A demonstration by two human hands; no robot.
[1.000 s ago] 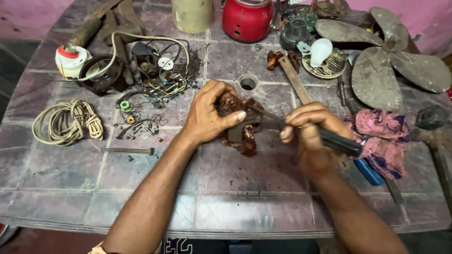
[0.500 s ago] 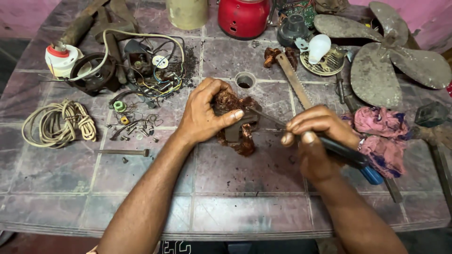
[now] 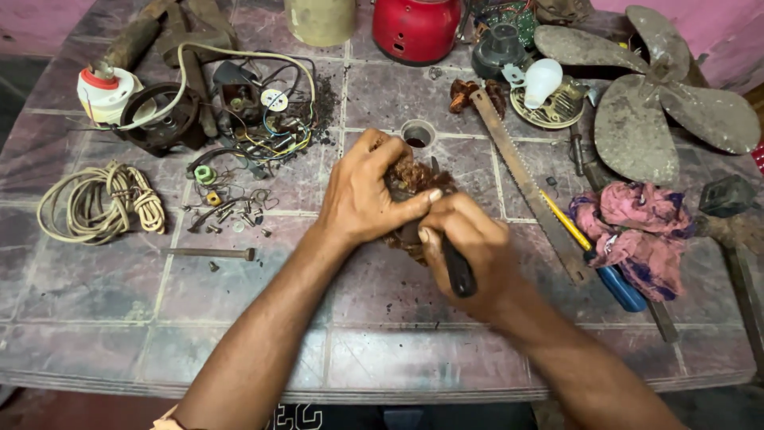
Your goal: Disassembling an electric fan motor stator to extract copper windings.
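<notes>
In the head view, the left hand (image 3: 362, 199) clamps its grip over a rusty brown motor winding (image 3: 410, 179), a lumpy bundle of copper-coloured wire and corroded metal that sits at the middle of the bench (image 3: 263, 350). The right hand (image 3: 469, 251) presses in just beside it, its grip wrapped tight around the black handle of a slim tool (image 3: 459, 271) whose tip is hidden between the hands, against the winding.

Just beyond the hands a small round metal ring (image 3: 417, 134) lies flat. A long, rust-speckled hacksaw blade (image 3: 525, 179) runs diagonally to the right, with a screwdriver (image 3: 597, 255) of yellow shaft and blue handle near it and a crumpled pink and purple rag (image 3: 637, 231) beside that. Further right lies a dull grey three-bladed fan propeller (image 3: 652, 103), flat and dusty. At the far edge stand a glossy red plastic housing (image 3: 415, 28) and a beige cylinder (image 3: 321, 20).

On the left lie a coil of pale cord (image 3: 99, 203), a dark bolt (image 3: 211, 253), scattered small screws (image 3: 227, 215) and a tangle of coloured wires (image 3: 263, 119) around dark parts.

The bench top is laid with worn, mottled purple-grey tiles with pale joints, chipped along the near edge. A pink wall (image 3: 716, 24) shows at the upper right corner.
</notes>
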